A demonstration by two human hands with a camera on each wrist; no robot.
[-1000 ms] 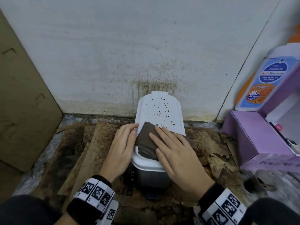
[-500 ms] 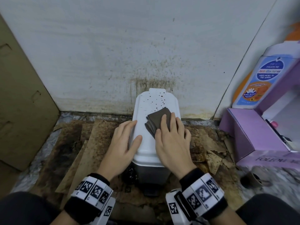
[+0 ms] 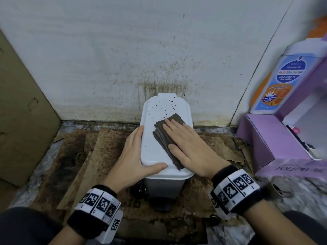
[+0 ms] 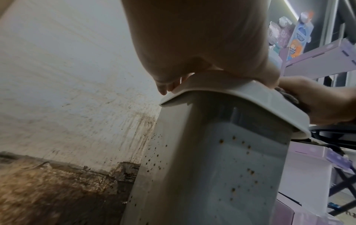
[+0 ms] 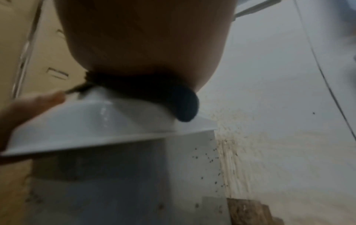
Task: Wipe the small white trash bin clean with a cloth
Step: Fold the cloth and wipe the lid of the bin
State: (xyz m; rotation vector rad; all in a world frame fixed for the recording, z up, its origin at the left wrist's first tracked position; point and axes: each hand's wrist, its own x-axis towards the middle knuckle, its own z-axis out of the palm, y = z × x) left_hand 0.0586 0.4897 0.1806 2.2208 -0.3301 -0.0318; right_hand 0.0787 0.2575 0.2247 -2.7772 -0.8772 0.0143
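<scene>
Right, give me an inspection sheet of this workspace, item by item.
Surface: floor covered in stained, peeling brown sheets.
Job's things: white trash bin, lid shut, dark spots at the lid's far end and on its side; folded dark cloth lying on the lid.
Clutter: purple box to the right, wash bottle standing behind it.
Hands: left hand steadies the lid's left edge, thumb on top; right hand presses flat on the cloth.
Cables: nothing seen.
Surroundings: white wall spattered brown behind the bin; cardboard leaning at left.
</scene>
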